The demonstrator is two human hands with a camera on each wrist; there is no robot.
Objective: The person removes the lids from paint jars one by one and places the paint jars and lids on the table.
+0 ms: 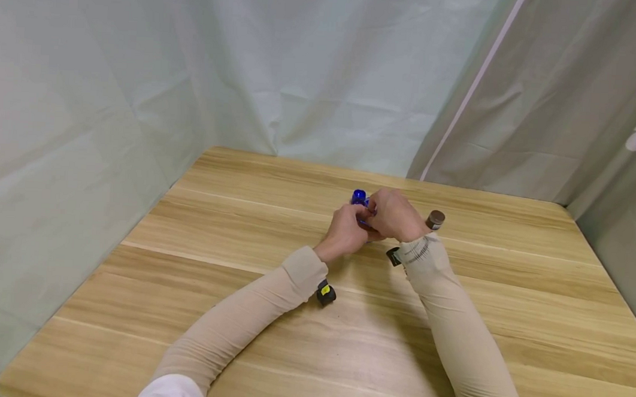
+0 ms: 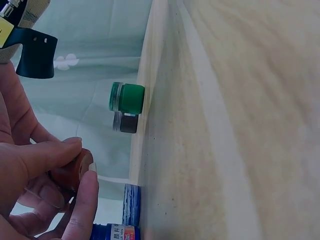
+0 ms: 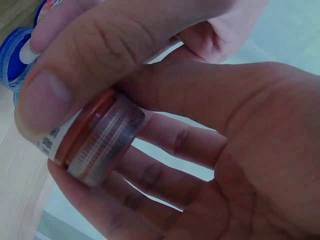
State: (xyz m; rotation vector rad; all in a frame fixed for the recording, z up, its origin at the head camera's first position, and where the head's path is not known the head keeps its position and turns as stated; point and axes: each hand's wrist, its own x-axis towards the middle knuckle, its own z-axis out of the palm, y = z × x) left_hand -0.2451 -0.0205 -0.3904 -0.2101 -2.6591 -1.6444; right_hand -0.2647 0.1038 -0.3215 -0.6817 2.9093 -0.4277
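Both hands meet over the far middle of the table around a small reddish-brown paint jar (image 3: 106, 141) with a clear ribbed lid. In the left wrist view, my left hand (image 1: 345, 231) pinches the jar (image 2: 75, 172) between thumb and fingers. From the other side, my right hand (image 1: 395, 216) grips it too, with fingers wrapped close about its lid end. A white label with a printed code shows on the jar's side in the right wrist view. The head view has the jar mostly hidden by the hands. Just beyond them is a blue paint jar (image 1: 358, 196).
In the left wrist view a green jar (image 2: 131, 98) and a dark jar (image 2: 129, 123) stand on the wooden table (image 1: 267, 346). The dark-topped jar (image 1: 435, 219) is right of the right wrist. Blue containers (image 2: 131, 205) sit near the hands. Curtains (image 1: 346, 74) hang behind the table.
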